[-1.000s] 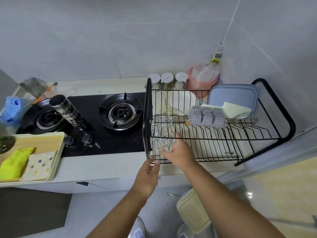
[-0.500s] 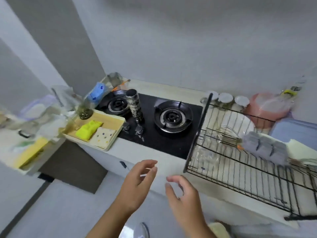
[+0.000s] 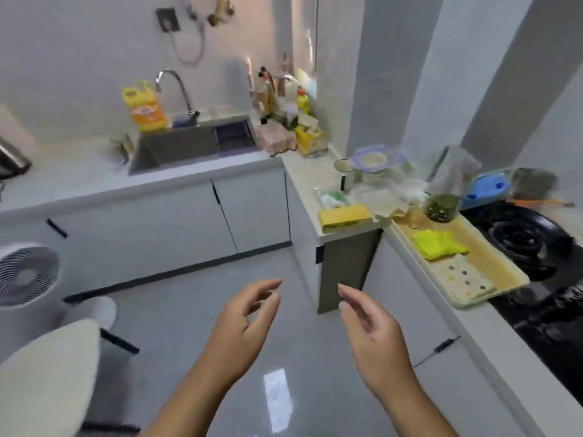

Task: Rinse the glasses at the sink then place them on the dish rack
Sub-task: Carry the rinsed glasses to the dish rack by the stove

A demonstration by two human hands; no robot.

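My left hand (image 3: 244,326) and my right hand (image 3: 370,332) hover empty over the grey floor, fingers apart, palms turned toward each other. The steel sink (image 3: 186,148) with its curved tap (image 3: 172,82) lies across the room at the upper left, set in a white counter. The dish rack and the glasses are out of view. A small clear glass-like item (image 3: 217,111) stands behind the sink, too blurred to be sure of.
A yellow detergent bottle (image 3: 145,108) stands beside the tap. The corner counter (image 3: 303,171) carries bottles, containers and a yellow sponge (image 3: 344,214). A beige tray (image 3: 501,269) with cloths and the black hob (image 3: 530,241) lie right. A white fan (image 3: 25,275) and chair (image 3: 47,373) stand left.
My right hand has let go of the glass on the dish rack. The view has swung left from the rack and hob toward the sink, and both hands have come away empty.
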